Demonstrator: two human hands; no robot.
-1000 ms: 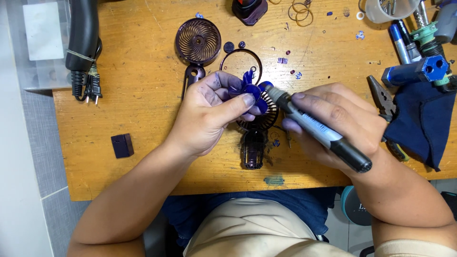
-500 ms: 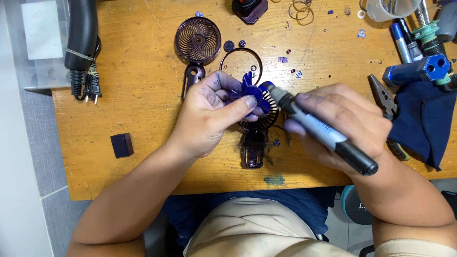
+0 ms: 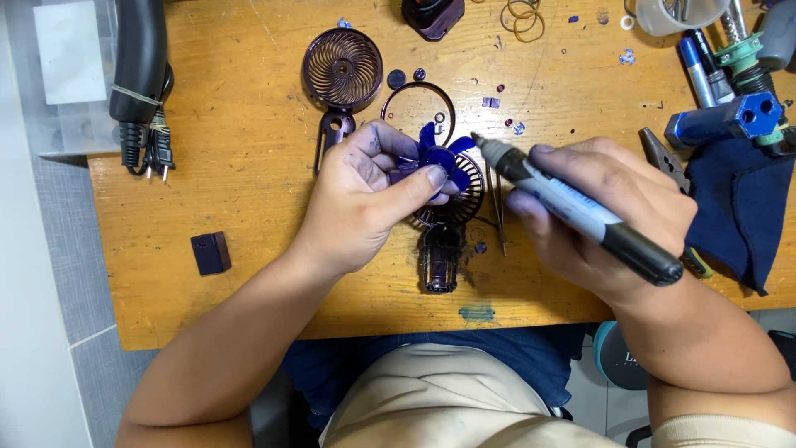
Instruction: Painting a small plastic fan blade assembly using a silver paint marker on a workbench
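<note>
My left hand [image 3: 373, 191] pinches a small blue fan blade [image 3: 439, 156] above a dark purple handheld fan body [image 3: 444, 241] that lies on the wooden table [image 3: 249, 166]. Ink stains mark the fingers. My right hand [image 3: 605, 207] grips a black and grey marker pen [image 3: 572, 207], tip pointing up-left, a short way right of the blade and not touching it. A purple round fan grille [image 3: 342, 70] and a thin ring [image 3: 417, 108] lie just beyond the hands.
A small dark block [image 3: 211, 253] sits at the left. A black cable with a plug [image 3: 141, 75] lies far left. Pliers [image 3: 663, 158], a dark blue cloth [image 3: 742, 207], blue tools [image 3: 721, 116], rubber bands [image 3: 522, 17] and small loose parts fill the right and back.
My right hand has pulled the marker tip away to the right of the blue blade, which it was touching before. My left hand still holds the blade.
</note>
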